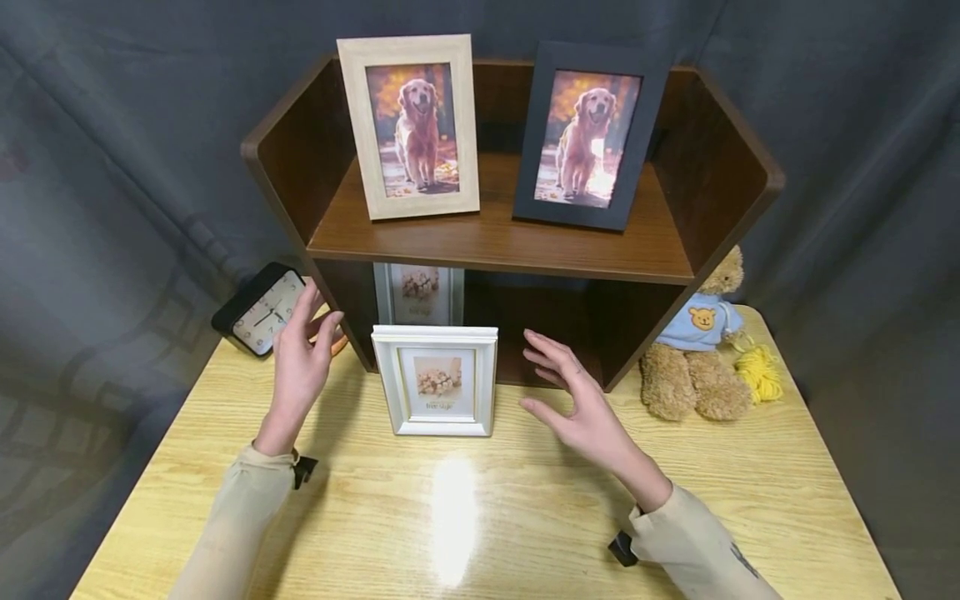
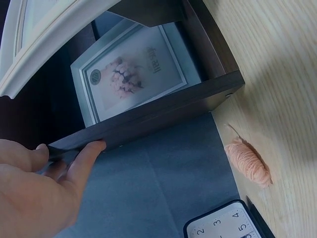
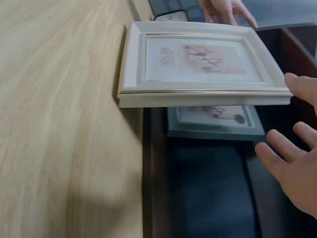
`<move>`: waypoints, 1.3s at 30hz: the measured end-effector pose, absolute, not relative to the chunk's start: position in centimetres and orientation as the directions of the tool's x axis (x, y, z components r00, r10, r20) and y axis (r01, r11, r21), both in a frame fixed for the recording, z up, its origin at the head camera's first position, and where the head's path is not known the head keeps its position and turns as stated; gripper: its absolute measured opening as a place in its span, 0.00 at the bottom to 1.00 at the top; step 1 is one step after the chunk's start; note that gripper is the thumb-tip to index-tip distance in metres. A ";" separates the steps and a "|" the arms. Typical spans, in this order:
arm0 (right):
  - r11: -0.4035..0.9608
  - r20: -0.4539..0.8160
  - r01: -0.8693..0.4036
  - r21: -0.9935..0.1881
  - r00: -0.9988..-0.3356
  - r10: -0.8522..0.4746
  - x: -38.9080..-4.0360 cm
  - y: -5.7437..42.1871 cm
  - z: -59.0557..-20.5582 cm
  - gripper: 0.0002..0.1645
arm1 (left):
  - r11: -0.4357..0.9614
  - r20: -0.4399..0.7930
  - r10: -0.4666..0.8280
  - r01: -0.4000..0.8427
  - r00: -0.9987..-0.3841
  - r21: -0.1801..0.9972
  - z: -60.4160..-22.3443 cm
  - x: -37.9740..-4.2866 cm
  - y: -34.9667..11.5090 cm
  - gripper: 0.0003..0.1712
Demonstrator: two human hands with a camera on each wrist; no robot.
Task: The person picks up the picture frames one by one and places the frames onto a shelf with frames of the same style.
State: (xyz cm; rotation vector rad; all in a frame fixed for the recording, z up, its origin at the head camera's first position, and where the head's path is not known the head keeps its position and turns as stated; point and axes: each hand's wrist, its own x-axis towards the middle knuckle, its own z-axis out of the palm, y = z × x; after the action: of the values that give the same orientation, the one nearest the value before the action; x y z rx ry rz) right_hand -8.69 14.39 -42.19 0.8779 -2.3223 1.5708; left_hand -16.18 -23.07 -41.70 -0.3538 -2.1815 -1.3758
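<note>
A white picture frame (image 1: 381, 379) with a flower print stands on the table in front of a brown wooden shelf (image 1: 495, 254). My left hand (image 1: 298, 358) is raised to the left of this frame, near the shelf's left side panel (image 2: 148, 119); whether its fingers touch the panel, I cannot tell. To the right of the frame, my right hand (image 1: 588, 412) hovers with fingers spread, apart from it. Neither hand holds anything. A grey-blue frame (image 3: 218, 133) with a similar print stands inside the lower compartment, partly hidden by the white one in the head view.
On the upper shelf stand a cream frame (image 1: 420, 204) and a black frame (image 1: 567, 214) with dog pictures. A black alarm clock (image 1: 262, 312) and an orange yarn bundle (image 2: 247, 162) lie left. A teddy bear (image 1: 693, 333) sits right, beside yellow yarn (image 1: 759, 373).
</note>
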 end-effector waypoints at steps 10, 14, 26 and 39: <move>0.228 0.434 -0.550 -0.804 -0.804 -0.408 -9.3 13.8 -43.7 0.55 | 0.445 0.564 -0.067 0.482 -0.823 0.755 -41.7 -16.1 -23.0 0.36; 0.204 0.429 -0.548 -0.811 -0.795 -0.429 -9.7 13.5 -44.4 0.54 | 0.440 0.567 -0.071 0.485 -0.820 0.756 -41.7 -16.1 -23.0 0.36; 0.179 0.381 -0.501 -0.847 -0.805 -0.455 -10.3 12.5 -45.3 0.55 | 0.450 0.568 -0.068 0.483 -0.820 0.751 -41.8 -16.1 -23.0 0.35; 0.146 0.371 -0.479 -0.866 -0.809 -0.456 -10.6 11.5 -45.5 0.54 | 0.464 0.552 -0.071 0.463 -0.831 0.755 -41.8 -16.2 -23.0 0.36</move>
State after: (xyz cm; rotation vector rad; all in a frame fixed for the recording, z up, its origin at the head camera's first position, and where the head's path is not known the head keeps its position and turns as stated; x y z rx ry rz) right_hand -10.60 11.51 -45.53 0.9631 -2.3630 1.7979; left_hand -16.15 -22.99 -41.76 -0.3256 -2.1982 -1.3605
